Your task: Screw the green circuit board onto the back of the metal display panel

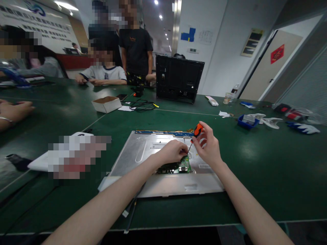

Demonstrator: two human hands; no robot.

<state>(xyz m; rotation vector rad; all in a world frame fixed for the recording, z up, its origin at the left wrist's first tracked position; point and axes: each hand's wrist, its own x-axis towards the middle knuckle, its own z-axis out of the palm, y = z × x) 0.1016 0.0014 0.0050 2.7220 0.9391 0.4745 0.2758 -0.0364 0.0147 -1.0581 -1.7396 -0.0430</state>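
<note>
A silver metal display panel point(125, 160) lies flat on the table in front of me, with a blue circuit strip point(163, 133) along its far edge. My right hand point(211, 144) grips an orange and black screwdriver point(197, 130), tilted with its shaft pointing down and left. The tip meets the far right corner of a green circuit board point(187, 163) mounted on the panel. Right beside that tip, my left hand point(175, 150) has its fingers pinched together over the board. Whatever they hold, if anything, is hidden. My left hand covers part of the board.
A black monitor housing point(178, 80) stands at the back. On the green table are an open cardboard box point(106, 104), black cable point(143, 105), a blue tray point(247, 121) and gloves point(302, 128). A white object point(42, 161) is at left. Other people are across the table.
</note>
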